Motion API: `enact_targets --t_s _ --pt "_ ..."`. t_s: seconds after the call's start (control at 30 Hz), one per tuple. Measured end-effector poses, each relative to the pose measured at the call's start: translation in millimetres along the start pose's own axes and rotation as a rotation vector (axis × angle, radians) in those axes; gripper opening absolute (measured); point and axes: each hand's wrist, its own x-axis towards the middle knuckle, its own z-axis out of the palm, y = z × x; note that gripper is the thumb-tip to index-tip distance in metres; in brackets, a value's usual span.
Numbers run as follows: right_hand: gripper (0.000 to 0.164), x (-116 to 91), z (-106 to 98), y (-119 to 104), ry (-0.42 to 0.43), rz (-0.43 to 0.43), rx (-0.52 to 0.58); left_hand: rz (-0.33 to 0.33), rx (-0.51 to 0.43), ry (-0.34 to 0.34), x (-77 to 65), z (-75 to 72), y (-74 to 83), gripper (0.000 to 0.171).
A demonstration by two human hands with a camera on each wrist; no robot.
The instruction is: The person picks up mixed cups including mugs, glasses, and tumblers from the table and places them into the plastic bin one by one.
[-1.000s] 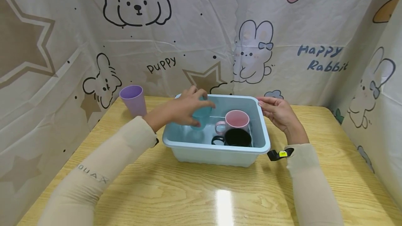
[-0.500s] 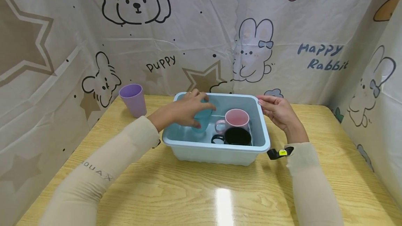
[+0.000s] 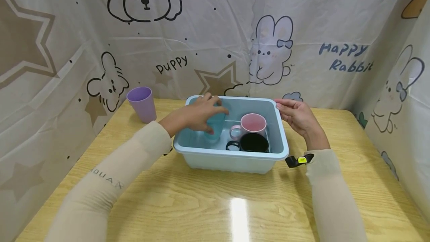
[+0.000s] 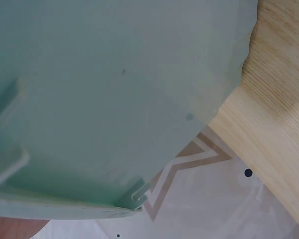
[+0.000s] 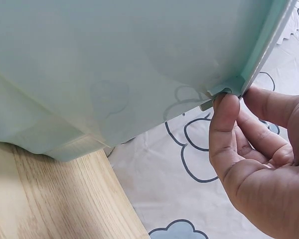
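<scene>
In the head view, my left hand (image 3: 201, 115) reaches over the left side of a light blue plastic basin (image 3: 231, 162). Its thumb and fingers curl round a translucent teal cup (image 3: 217, 127) standing inside, and the hand covers part of that cup. At the back right corner, my right hand (image 3: 299, 118) pinches the basin's rim between thumb and fingers, as the right wrist view also shows on the basin wall (image 5: 114, 64). Inside, to the right, a pink mug (image 3: 253, 123) sits behind a black mug (image 3: 254, 143); both handles point left.
A purple cup (image 3: 142, 105) stands on the wooden table (image 3: 174, 201), left of the basin near the back edge. Behind and at both sides hangs a printed cloth (image 3: 208, 29). The basin's outer wall (image 4: 119, 99) fills much of the left wrist view.
My left hand and the teal cup have sunk slightly within the basin. The right hand keeps its pinch on the rim, while the head view has tilted down a little.
</scene>
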Motion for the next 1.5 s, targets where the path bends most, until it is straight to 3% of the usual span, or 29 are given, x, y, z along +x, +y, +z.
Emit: enact_targets --t_s 1.27,1.5 --pt "0.037 -1 0 0 0.012 0.009 -0.015 -0.025 0.01 -0.042 6.8 12.1 -2.3 0.075" --pt "0.029 -1 0 0 -0.001 -0.001 0.005 -0.013 0.012 -0.042 6.5 10.0 -2.3 0.075"
